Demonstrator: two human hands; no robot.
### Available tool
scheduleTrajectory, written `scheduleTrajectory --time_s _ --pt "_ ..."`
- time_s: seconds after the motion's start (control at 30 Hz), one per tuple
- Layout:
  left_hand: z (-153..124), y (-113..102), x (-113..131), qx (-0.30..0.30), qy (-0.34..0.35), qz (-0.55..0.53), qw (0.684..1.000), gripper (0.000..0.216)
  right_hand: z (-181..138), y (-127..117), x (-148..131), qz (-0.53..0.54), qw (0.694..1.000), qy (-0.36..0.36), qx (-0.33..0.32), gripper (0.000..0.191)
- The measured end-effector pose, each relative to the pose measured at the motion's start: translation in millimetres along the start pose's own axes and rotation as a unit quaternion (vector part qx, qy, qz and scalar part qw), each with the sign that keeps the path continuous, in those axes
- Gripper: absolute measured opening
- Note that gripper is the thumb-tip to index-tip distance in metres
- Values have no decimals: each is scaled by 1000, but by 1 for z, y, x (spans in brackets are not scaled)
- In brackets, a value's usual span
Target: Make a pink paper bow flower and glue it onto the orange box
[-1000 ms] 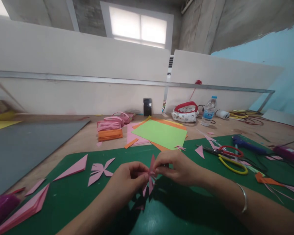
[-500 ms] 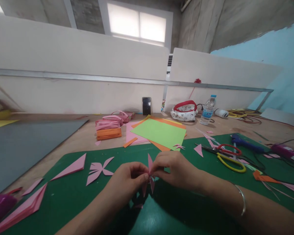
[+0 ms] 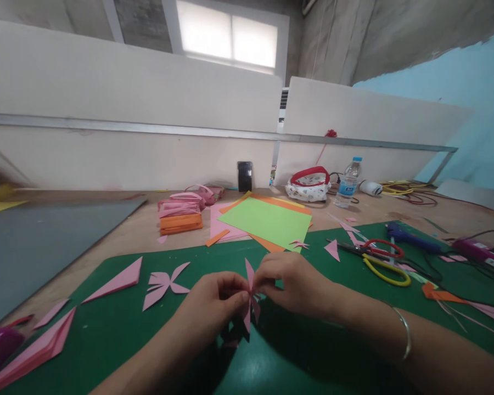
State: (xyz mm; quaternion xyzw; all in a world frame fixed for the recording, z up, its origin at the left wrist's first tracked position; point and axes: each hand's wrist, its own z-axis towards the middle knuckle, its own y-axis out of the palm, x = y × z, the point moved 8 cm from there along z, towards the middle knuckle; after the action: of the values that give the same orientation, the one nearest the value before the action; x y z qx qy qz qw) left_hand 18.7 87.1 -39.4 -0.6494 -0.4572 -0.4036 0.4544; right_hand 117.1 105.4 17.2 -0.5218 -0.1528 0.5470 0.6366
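Left hand [image 3: 216, 299] and right hand [image 3: 290, 282] both pinch pink paper cutout [image 3: 250, 296] at its middle, grips closed, keeping folds gathered above green mat [image 3: 107, 334], near tabletop's front edge.

Single view only, head-worn. Looks forward and a bit down from the near edge of the tabletop [image 3: 140, 230], straight across to the white partition [image 3: 127, 82] on the far edge. Sits close over the left hand [image 3: 214, 302] and right hand [image 3: 296, 285], framed low centre, each with a pinch grip on the pink paper piece [image 3: 249, 274]. Catches both forearms at the bottom of frame. Takes in the green cutting mat [image 3: 107, 329] across the near foreground. Reaches the water bottle [image 3: 347, 184] toward the far right corner, small, well off. Faces the window [image 3: 226, 38] up top.
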Motion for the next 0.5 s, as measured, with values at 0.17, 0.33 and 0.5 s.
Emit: scheduleTrajectory --time_s 0.17,0.33,0.5 --pt "0 0 1 -9 4 4 1000 12 -1 0 0 -6 1000 -4 -3 13" --pt "2 4 1 -26 9 10 1000 16 -2 4 0 -17 1000 -12 -6 13" --pt "2 1 1 2 25 56 998 21 -1 0 -4 -11 1000 -14 2 7"
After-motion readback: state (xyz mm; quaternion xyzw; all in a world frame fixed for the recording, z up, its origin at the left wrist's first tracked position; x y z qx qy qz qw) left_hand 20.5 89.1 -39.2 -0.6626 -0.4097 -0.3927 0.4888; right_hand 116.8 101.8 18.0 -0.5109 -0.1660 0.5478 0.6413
